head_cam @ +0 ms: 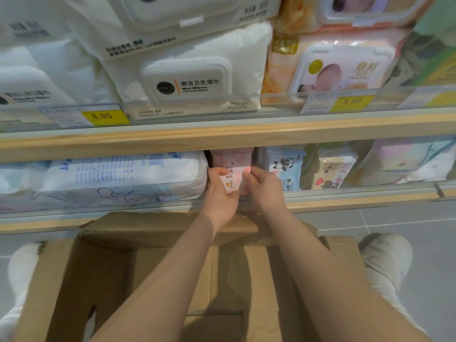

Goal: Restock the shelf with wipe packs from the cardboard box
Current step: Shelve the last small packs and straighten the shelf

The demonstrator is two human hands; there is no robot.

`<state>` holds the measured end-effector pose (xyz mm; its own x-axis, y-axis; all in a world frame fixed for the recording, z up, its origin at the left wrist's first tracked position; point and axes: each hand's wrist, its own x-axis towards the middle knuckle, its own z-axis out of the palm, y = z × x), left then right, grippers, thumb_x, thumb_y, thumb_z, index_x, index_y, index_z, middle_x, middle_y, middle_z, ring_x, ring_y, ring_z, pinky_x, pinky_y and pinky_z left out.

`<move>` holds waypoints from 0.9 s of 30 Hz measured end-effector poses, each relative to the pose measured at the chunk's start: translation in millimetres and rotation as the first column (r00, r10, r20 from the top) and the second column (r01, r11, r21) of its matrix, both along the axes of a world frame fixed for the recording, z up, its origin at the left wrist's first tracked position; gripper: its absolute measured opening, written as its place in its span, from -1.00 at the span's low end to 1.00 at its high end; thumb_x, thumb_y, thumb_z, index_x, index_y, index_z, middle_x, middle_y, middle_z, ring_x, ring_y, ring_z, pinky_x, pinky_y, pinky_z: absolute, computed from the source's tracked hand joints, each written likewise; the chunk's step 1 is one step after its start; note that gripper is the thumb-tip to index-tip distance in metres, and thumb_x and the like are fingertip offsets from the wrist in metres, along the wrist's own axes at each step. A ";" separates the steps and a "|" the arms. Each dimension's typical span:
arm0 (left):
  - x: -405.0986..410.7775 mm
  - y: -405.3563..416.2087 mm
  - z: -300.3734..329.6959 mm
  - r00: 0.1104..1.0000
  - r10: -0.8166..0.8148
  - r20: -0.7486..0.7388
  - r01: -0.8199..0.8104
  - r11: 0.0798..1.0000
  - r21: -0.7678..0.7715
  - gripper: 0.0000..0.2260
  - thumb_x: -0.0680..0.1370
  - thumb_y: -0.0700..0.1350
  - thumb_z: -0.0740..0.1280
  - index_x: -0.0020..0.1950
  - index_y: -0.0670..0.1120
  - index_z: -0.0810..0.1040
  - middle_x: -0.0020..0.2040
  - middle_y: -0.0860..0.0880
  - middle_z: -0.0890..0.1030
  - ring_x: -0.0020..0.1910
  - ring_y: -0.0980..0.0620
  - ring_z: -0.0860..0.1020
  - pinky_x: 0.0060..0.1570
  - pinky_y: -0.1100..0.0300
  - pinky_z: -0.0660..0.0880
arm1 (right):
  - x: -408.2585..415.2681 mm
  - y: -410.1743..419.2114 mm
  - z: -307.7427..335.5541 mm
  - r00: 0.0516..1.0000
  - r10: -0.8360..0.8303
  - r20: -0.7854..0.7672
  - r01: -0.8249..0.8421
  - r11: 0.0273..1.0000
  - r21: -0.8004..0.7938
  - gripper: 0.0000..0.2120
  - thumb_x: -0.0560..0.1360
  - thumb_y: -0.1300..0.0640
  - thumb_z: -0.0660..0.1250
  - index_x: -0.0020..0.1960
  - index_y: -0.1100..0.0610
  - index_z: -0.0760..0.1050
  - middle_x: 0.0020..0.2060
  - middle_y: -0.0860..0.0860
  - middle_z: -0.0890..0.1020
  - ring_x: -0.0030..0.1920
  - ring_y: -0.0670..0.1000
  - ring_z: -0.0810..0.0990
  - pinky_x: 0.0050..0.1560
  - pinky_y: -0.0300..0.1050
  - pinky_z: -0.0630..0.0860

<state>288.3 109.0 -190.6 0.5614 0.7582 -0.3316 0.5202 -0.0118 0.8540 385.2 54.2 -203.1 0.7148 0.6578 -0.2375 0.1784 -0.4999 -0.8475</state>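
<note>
A small pink and white wipe pack [233, 177] stands at the front of the lower shelf [345, 202], in a narrow gap between a big blue-printed pack and a panda pack. My left hand [220, 192] grips its left side and my right hand [265, 188] grips its right side, fingers curled round its edges. More pink packs [233, 155] sit behind it, partly hidden under the shelf board. The open cardboard box [172, 280] lies below my forearms; no packs show inside it.
The big blue-printed pack [123, 177] fills the shelf left of the gap; the panda pack [286, 169] and other packs stand to the right. The upper shelf [222, 137] holds large white wipe packs [187, 80] and a baby-picture pack [340, 72]. Grey tiled floor [407, 223] lies at right.
</note>
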 end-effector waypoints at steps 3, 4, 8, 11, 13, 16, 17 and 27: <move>-6.5 -2.2 5.5 0.992 -0.087 -0.092 0.096 0.991 0.092 -0.60 0.55 -0.26 0.22 0.33 0.00 0.20 0.26 -0.08 0.42 0.15 -0.06 0.46 0.08 0.14 0.42 | -1.1 -4.8 8.8 0.997 0.070 -0.023 -0.071 0.997 -0.018 -0.81 0.59 0.14 0.19 0.02 0.22 0.53 -0.12 0.17 0.64 -0.10 0.12 0.59 -0.14 -0.10 0.46; -10.1 -3.0 7.8 0.983 -0.123 -0.134 0.141 0.980 0.137 -0.56 0.55 -0.26 0.22 0.38 0.00 0.21 0.29 -0.09 0.42 0.19 -0.08 0.46 0.14 0.10 0.43 | -2.2 -7.5 13.1 0.996 0.080 -0.034 -0.081 0.997 -0.015 -0.79 0.59 0.15 0.19 0.12 0.21 0.52 -0.02 0.16 0.64 0.02 0.14 0.60 -0.03 -0.07 0.49; -25.6 -7.5 24.9 0.960 -0.140 -0.243 0.198 0.952 0.233 -0.50 0.55 -0.19 0.25 0.47 -0.04 0.21 0.36 -0.09 0.41 0.31 -0.08 0.41 0.29 0.05 0.39 | -7.0 -27.6 43.6 0.996 0.082 -0.033 -0.084 0.995 -0.046 -0.53 0.60 0.12 0.19 0.47 0.20 0.24 0.38 0.10 0.42 0.37 0.08 0.39 0.29 -0.12 0.34; -31.1 -10.0 52.7 0.949 -0.139 -0.282 0.215 0.942 0.259 -0.54 0.55 -0.12 0.27 0.45 -0.05 0.27 0.33 -0.11 0.46 0.28 -0.10 0.44 0.26 0.01 0.42 | -7.5 -47.8 75.4 0.993 0.120 0.004 -0.119 0.992 -0.050 -0.54 0.60 0.11 0.21 0.46 0.16 0.25 0.36 0.08 0.44 0.34 0.04 0.42 0.20 -0.18 0.35; -32.0 -13.9 78.8 0.953 -0.158 -0.258 0.233 0.927 0.295 -0.57 0.55 -0.11 0.28 0.42 -0.07 0.30 0.31 -0.11 0.48 0.27 -0.08 0.46 0.25 0.01 0.42 | -5.9 -61.3 99.0 0.989 0.131 0.068 -0.127 0.990 -0.069 -0.56 0.59 0.08 0.21 0.44 0.13 0.29 0.31 0.07 0.48 0.29 0.04 0.45 0.10 -0.23 0.33; -31.6 -23.3 123.6 0.967 -0.180 -0.179 0.237 0.892 0.384 -0.60 0.56 -0.10 0.26 0.40 -0.05 0.34 0.31 -0.05 0.48 0.27 -0.03 0.45 0.26 0.03 0.41 | -0.4 -79.0 135.6 0.980 0.122 0.156 -0.112 0.991 -0.069 -0.55 0.58 0.03 0.24 0.43 0.13 0.31 0.26 0.08 0.53 0.23 0.05 0.49 0.12 -0.20 0.37; -30.9 -26.8 138.8 0.972 -0.184 -0.147 0.229 0.884 0.408 -0.61 0.56 -0.09 0.26 0.39 -0.04 0.35 0.30 -0.04 0.49 0.25 -0.02 0.46 0.24 0.04 0.41 | 1.2 -84.2 149.1 0.974 0.123 0.189 -0.112 0.992 -0.065 -0.55 0.57 0.03 0.25 0.42 0.12 0.32 0.24 0.08 0.54 0.21 0.04 0.50 0.11 -0.20 0.39; 16.9 -82.7 251.0 0.914 -0.404 -0.032 0.322 0.677 0.662 -0.58 0.55 -0.03 0.27 0.40 0.05 0.32 0.35 0.04 0.41 0.30 0.03 0.40 0.29 0.06 0.37 | 43.0 -141.8 267.4 0.827 0.070 0.557 -0.109 0.993 0.038 -0.50 0.50 0.07 0.37 0.40 0.11 0.35 0.30 0.01 0.48 0.27 0.01 0.45 0.24 -0.11 0.40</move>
